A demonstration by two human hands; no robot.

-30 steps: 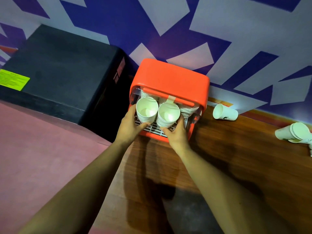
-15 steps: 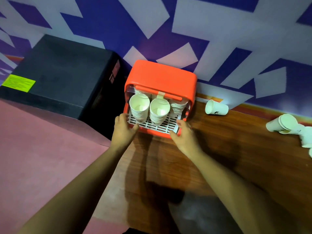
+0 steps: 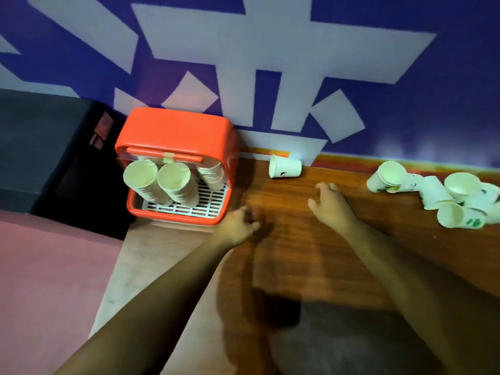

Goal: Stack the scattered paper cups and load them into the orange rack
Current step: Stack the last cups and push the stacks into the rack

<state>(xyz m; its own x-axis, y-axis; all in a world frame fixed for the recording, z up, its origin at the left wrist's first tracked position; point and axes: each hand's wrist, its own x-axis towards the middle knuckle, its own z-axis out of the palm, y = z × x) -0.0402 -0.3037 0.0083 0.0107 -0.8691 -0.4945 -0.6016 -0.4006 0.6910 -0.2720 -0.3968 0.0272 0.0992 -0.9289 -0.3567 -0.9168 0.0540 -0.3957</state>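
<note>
Right grip (image 3: 331,204) empty, left grip (image 3: 238,226) empty beside orange rack (image 3: 176,128)

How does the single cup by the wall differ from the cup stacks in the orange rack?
The single cup lies on its side on the wooden table, alone; the cup stacks are many cups nested together. The single cup sits outside the orange rack; the stacks lean inside it on its white grid. Both are white paper cups.
</note>
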